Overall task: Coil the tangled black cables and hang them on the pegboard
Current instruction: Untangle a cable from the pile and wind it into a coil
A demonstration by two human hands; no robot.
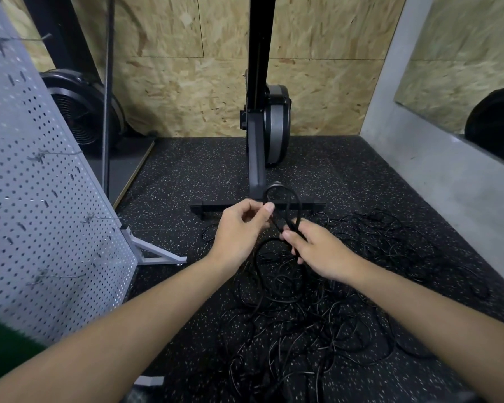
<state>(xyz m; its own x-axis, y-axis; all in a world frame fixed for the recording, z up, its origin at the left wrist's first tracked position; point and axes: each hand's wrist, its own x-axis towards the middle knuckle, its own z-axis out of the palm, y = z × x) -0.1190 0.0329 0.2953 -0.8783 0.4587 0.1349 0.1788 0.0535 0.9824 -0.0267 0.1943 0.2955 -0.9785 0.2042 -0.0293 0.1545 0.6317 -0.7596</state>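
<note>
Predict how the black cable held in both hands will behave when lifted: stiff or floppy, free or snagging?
Probably floppy: the cable bends into a soft loop between left hand and right hand. Likely to snag, since it runs into the tangled pile. Seems light: a pinch holds it.

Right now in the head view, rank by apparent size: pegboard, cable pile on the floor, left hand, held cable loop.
1. pegboard and cable pile: similar spread, pegboard cropped by the frame; unranked.
2. left hand.
3. held cable loop.
</note>
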